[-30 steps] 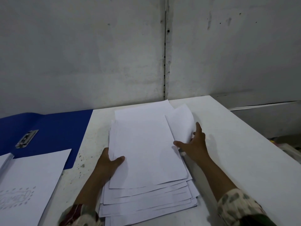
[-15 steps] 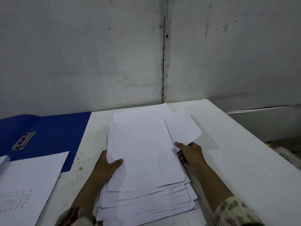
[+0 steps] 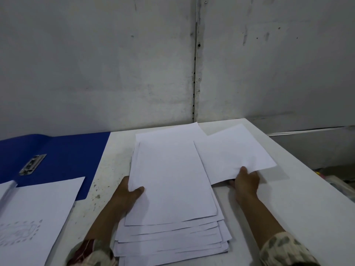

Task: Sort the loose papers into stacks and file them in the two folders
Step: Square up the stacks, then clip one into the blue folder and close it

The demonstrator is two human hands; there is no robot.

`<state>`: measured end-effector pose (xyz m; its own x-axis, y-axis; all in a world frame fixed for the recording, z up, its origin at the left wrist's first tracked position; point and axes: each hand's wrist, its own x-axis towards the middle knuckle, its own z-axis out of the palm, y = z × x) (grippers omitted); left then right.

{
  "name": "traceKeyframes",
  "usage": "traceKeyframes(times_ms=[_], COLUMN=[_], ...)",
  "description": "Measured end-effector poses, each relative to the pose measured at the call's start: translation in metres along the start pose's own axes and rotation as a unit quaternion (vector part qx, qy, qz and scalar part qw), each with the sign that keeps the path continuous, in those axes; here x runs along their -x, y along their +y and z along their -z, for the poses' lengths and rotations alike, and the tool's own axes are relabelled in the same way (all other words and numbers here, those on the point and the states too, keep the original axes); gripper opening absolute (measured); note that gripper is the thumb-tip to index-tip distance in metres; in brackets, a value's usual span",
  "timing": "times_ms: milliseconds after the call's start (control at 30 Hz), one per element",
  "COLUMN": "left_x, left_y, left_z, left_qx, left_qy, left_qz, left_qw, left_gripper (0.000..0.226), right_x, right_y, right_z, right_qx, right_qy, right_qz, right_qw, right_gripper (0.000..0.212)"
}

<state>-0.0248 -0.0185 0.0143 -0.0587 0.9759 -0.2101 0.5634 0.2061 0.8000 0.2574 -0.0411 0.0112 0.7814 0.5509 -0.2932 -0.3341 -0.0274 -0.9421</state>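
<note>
Your right hand (image 3: 246, 182) pinches a blank sheet (image 3: 233, 150); your left hand (image 3: 127, 194) grips the stack (image 3: 171, 189). No legible writing.

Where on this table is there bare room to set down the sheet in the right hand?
Bare table lies right of the paper stack, out to the table's right edge. A narrower speckled strip runs between stack and blue folder. The left is crowded: the folder and a printed sheet.
</note>
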Motion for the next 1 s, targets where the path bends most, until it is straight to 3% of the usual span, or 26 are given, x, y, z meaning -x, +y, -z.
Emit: traceKeyframes(times_ms=[233, 433, 600, 700, 833, 1000], left_x=[-0.004, -0.006, -0.007, -0.007, -0.007, -0.009], left_y=[-0.003, -0.005, -0.005, -0.003, -0.002, 0.000], left_z=[0.005, 0.009, 0.007, 0.004, 0.002, 0.003], left_qx=[0.024, 0.033, 0.027, 0.030, 0.037, 0.062], left_qy=[-0.026, -0.030, -0.023, -0.016, -0.014, -0.017], left_qz=[0.008, 0.018, 0.023, 0.020, 0.021, 0.037], left_qw=[0.999, 0.999, 0.999, 0.999, 0.999, 0.997], left_gripper=[0.055, 0.050, 0.044, 0.042, 0.041, 0.034], right_x=[-0.018, -0.022, -0.023, -0.028, -0.029, -0.023], right_y=[-0.011, -0.026, -0.025, -0.013, -0.007, -0.004], right_z=[0.030, 0.054, 0.054, 0.052, 0.050, 0.037], right_qx=[-0.097, -0.227, -0.192, -0.139, -0.031, 0.159], right_qy=[0.109, 0.131, 0.148, 0.096, -0.025, -0.141], right_qz=[0.019, -0.062, -0.025, -0.016, -0.022, -0.032], right_qw=[0.989, 0.963, 0.970, 0.986, 0.999, 0.977], right_gripper=[0.043, 0.043, 0.041, 0.039, 0.020, 0.031])
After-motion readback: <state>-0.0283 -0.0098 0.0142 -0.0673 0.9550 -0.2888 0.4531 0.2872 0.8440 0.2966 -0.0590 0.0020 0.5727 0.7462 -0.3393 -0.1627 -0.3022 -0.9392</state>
